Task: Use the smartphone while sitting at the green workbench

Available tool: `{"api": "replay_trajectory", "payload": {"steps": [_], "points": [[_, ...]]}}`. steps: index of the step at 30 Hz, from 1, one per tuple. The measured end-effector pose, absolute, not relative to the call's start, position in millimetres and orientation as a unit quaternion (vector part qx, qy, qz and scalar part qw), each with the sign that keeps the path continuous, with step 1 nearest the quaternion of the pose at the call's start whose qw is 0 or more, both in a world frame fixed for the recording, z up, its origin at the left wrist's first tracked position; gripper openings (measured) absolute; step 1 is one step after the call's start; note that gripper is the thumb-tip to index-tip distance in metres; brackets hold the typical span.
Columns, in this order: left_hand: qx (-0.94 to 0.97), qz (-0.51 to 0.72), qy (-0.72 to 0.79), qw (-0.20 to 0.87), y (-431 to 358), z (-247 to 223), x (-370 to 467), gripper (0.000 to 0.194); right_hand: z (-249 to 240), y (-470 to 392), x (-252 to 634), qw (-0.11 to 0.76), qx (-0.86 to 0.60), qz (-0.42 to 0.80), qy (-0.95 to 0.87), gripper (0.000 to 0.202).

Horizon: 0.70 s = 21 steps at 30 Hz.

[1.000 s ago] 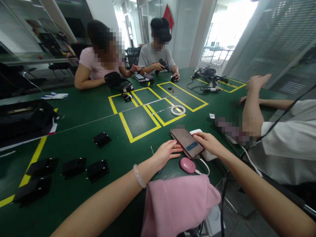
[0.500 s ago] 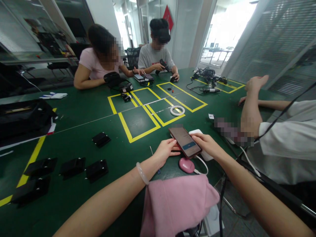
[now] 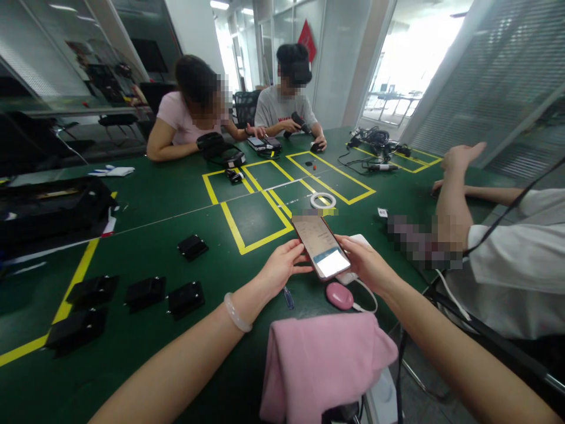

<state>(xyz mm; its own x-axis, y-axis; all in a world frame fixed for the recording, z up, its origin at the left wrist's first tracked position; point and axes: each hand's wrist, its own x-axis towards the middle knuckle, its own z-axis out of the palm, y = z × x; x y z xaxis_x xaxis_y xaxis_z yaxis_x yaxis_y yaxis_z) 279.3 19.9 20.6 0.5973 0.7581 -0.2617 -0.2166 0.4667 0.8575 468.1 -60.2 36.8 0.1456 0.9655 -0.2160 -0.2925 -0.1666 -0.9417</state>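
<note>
A smartphone [image 3: 318,242] with a lit screen is held between both hands above the table's near edge. My left hand [image 3: 285,263] grips its left side, fingers reaching underneath. On the opposite side, my right hand [image 3: 364,262] closes on the phone's right edge. Just below the phone lies a round pink case [image 3: 339,295] with a white cable [image 3: 369,294] beside it. Partly hidden behind my right hand is a white object [image 3: 361,239]. A small screwdriver-like tool [image 3: 288,298] rests below my left hand. Pink cloth [image 3: 324,359] hangs over the near edge between my forearms.
Several black blocks [image 3: 185,299] sit on the green table [image 3: 145,247] at left. A white tape roll [image 3: 323,201] lies beyond the phone near yellow taped outlines. Tangled black cables [image 3: 375,141] are at the back right. Two people sit opposite; another person's arm [image 3: 454,188] rests at right.
Both hands have lifted the phone slightly and shifted it left, turning it more upright. Its screen now shows a bright white patch at the bottom. The view has tilted a little.
</note>
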Motion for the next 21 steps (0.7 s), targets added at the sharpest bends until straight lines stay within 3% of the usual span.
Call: {"api": "replay_trajectory", "payload": {"steps": [5, 11, 21], "points": [[0.445, 0.326, 0.307, 0.776, 13.3, 24.1, 268.5, 0.021, 39.1, -69.2, 443.8, 0.561, -0.424, 0.671, -0.234, 0.034], [0.563, 0.366, 0.288, 0.683, 10.9, 36.6, 243.1, 0.034, 47.0, -72.2, 411.4, 0.607, -0.389, 0.671, -0.173, 0.034], [0.645, 0.41, 0.283, 0.58, 5.0, 88.3, 179.2, 0.031, 74.3, -71.6, 340.3, 0.61, -0.333, 0.701, -0.165, 0.039]]}}
